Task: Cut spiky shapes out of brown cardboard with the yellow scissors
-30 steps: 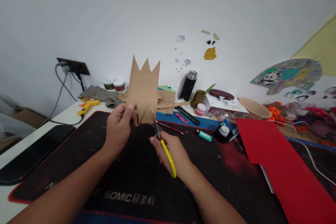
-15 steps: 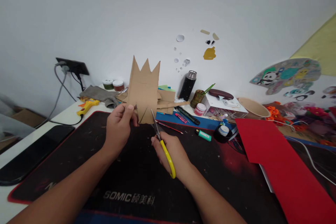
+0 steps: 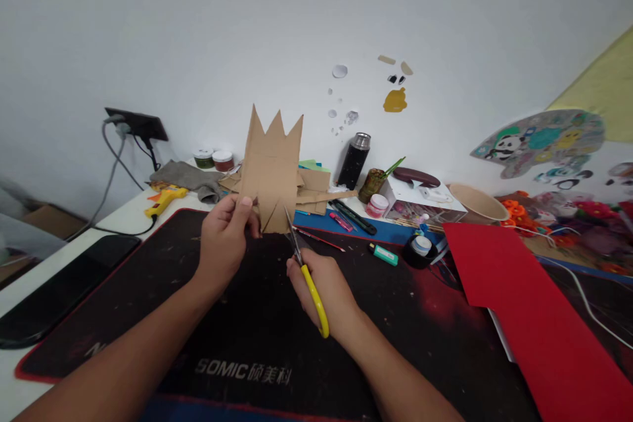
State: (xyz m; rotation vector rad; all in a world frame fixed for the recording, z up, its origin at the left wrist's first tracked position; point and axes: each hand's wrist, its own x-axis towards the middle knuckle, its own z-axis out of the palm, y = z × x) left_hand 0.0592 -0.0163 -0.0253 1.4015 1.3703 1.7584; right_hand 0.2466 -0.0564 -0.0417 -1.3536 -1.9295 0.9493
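My left hand point(image 3: 225, 241) pinches the lower left edge of a brown cardboard piece point(image 3: 271, 168), held upright, with three points cut along its top and slits in its bottom edge. My right hand point(image 3: 326, 290) grips yellow-handled scissors point(image 3: 305, 267); their blades point up and reach the cardboard's lower right edge. Both hands hover over a black desk mat point(image 3: 247, 343) printed with white lettering.
A red paper sheet point(image 3: 524, 303) lies at the right. Behind the cardboard lie cardboard scraps point(image 3: 316, 188), a black flask point(image 3: 355, 161), small jars point(image 3: 213, 159), a yellow glue gun point(image 3: 165, 200), pens and a green lighter point(image 3: 384, 254). A dark tablet point(image 3: 54, 290) rests at the left.
The cardboard and scissors have barely shifted; the right hand has edged slightly up toward the cardboard's bottom edge.
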